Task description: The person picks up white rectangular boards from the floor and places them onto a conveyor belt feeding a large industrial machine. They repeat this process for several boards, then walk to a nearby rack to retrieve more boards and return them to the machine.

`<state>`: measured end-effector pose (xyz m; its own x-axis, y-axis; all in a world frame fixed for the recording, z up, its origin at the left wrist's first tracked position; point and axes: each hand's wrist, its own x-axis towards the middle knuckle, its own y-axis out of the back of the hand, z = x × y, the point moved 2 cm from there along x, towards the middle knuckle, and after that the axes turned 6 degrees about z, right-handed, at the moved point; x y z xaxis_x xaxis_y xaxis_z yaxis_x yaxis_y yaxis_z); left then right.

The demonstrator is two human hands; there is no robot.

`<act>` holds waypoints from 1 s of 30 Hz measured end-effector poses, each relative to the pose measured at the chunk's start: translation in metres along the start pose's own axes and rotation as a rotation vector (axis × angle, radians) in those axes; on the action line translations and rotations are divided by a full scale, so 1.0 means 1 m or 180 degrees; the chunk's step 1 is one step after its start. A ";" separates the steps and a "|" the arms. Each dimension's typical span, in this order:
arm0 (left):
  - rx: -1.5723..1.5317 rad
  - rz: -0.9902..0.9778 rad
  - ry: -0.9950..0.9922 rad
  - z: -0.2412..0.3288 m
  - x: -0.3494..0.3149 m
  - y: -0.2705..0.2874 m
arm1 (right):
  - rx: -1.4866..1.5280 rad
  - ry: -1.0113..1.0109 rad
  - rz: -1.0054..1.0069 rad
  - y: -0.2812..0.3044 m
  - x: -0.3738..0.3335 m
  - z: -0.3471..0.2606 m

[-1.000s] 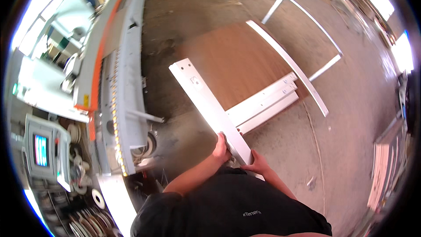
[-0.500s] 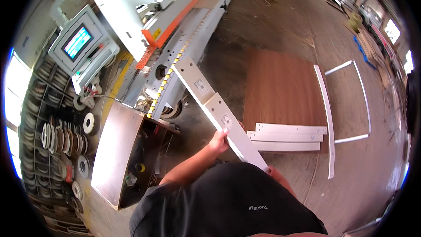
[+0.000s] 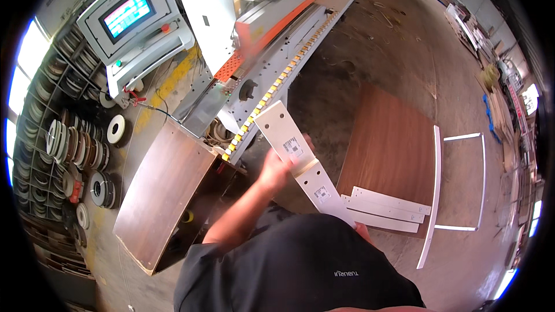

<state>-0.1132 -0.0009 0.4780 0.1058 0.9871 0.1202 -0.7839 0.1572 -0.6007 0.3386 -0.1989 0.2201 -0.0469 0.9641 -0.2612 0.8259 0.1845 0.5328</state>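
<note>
My left hand (image 3: 276, 170), blurred, is closed around the longer white board (image 3: 276, 122), thumb over its face beside a printed label and fingertips showing past the opposite edge. That board slants in front of me, its two-holed far end pointing up toward the row of yellow and white rollers (image 3: 270, 92) along the machine (image 3: 272, 49). The shorter white board (image 3: 324, 195) lies flat against it, stepped back toward my body, with two holes and a label of its own. My right hand (image 3: 362, 232) is at the near end of the pair, mostly hidden, so I cannot tell how it grips. To my right, a brown panel (image 3: 393, 144) carries a few white strips (image 3: 387, 211) along its near edge, and a long white strip (image 3: 432, 196) runs past its right side. On my left stand a brown box (image 3: 167, 179) and a control panel (image 3: 95, 30) with a lit screen.
</note>
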 end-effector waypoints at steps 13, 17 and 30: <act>0.2355 0.0477 0.0457 0.112 0.108 0.209 | -0.1358 -0.0781 -0.0448 0.010 0.079 -0.088; 0.1928 0.1166 0.0246 0.084 0.109 0.244 | -0.1238 -0.1052 -0.0565 0.022 0.124 -0.156; 0.1713 0.2117 -0.0157 0.057 0.189 0.257 | -0.2096 -0.0433 -0.1232 0.082 0.387 -0.145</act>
<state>-0.3300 0.2243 0.3917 -0.4959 0.8645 -0.0824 -0.8585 -0.5023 -0.1031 0.3070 0.2168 0.2792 -0.1596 0.7838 -0.6001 0.2585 0.6199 0.7409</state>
